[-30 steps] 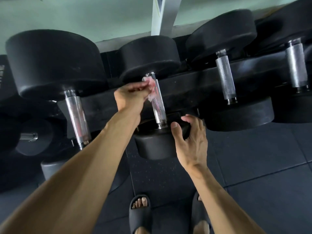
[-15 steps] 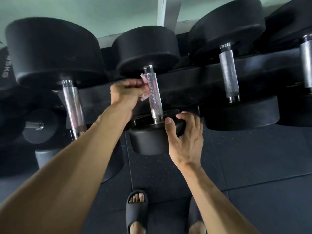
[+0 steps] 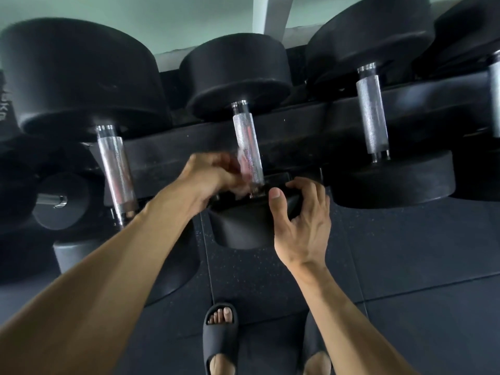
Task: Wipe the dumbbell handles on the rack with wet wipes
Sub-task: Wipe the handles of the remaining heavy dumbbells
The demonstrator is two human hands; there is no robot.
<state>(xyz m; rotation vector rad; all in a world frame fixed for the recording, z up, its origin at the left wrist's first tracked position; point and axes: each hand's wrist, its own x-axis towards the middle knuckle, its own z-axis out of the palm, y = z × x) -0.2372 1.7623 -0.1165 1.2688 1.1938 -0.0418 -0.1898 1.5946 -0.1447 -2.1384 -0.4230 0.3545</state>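
At the far left, a large black dumbbell [image 3: 81, 85] lies across the rack [image 3: 297, 125], its chrome handle [image 3: 116, 171] bare and untouched by either hand, so I judge it either done or waiting its turn. Next comes the left hand [image 3: 213, 175], blurred with motion; its grip is closed round a crumpled wet wipe [image 3: 243, 166] and wraps the lower end of the middle dumbbell's knurled handle [image 3: 247, 147], the wipe squeezed between fingers and metal so that it rubs all the way round. The wipe is hard to make out; only a pale, faintly pink smear shows against the chrome. Just beside it, the right hand [image 3: 297, 217] cups the near weight head [image 3: 243, 226] of that same dumbbell, thumb over its top edge and fingers curled round its side, apparently to keep the weight from rolling in its cradle while the other hand scrubs. Further right, another dumbbell's handle [image 3: 372, 112] stands clear of both hands, and a fourth handle [image 3: 495, 101] is cut off by the frame edge. No wipe packet or bin is in view, so I cannot say where fresh wipes are kept. Below, sandalled feet [image 3: 220, 336] stand on the dark rubber floor [image 3: 405, 266], close to the rack.
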